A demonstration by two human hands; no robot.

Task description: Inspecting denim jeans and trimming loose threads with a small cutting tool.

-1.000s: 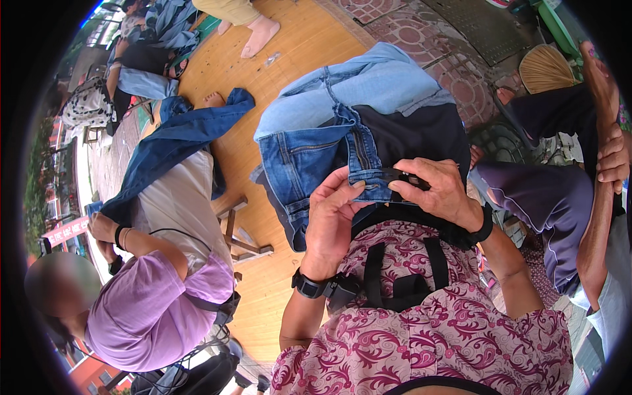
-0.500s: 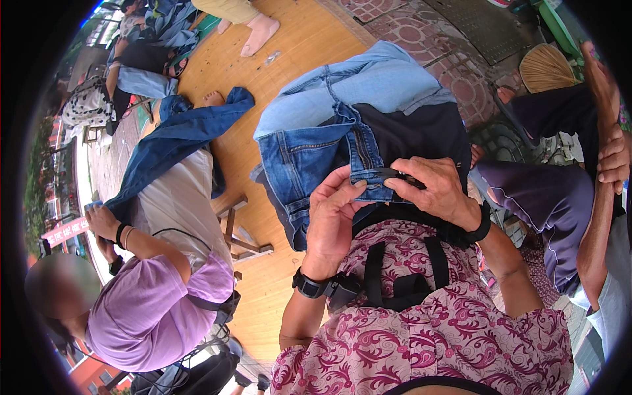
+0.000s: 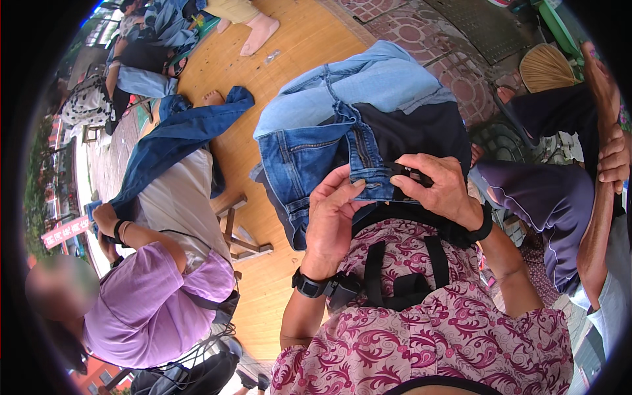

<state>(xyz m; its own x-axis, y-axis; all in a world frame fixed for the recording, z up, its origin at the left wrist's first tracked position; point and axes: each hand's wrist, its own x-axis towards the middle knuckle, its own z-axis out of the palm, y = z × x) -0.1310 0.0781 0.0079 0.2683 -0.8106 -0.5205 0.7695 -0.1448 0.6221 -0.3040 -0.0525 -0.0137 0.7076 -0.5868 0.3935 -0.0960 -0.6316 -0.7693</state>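
A pair of blue jeans (image 3: 306, 155) with a frayed, zipped fly lies spread over my lap, its waistband nearest me. Between thumb and fingers, my left hand (image 3: 332, 214) pinches the waistband beside the top of the fly. Closed around small black thread snips (image 3: 413, 174), my right hand (image 3: 442, 187) is just right of the fly. The snips' dark tip points left toward the waistband; the fingers partly cover the tool. Light blue denim (image 3: 368, 82) and a dark fabric piece (image 3: 415, 131) lie beyond the fly.
On my left, a person in a lilac shirt (image 3: 138, 296) handles dark blue jeans (image 3: 171, 148). A small wooden stool (image 3: 243, 230) stands between us. Another person's knee (image 3: 546, 191) is close on my right, near a woven fan (image 3: 545, 68). Wooden flooring (image 3: 289, 39) lies ahead.
My right hand has drawn the snips slightly right, away from the fly. My left hand keeps its pinch on the waistband. The neighbour on the left has shifted their hands slightly.
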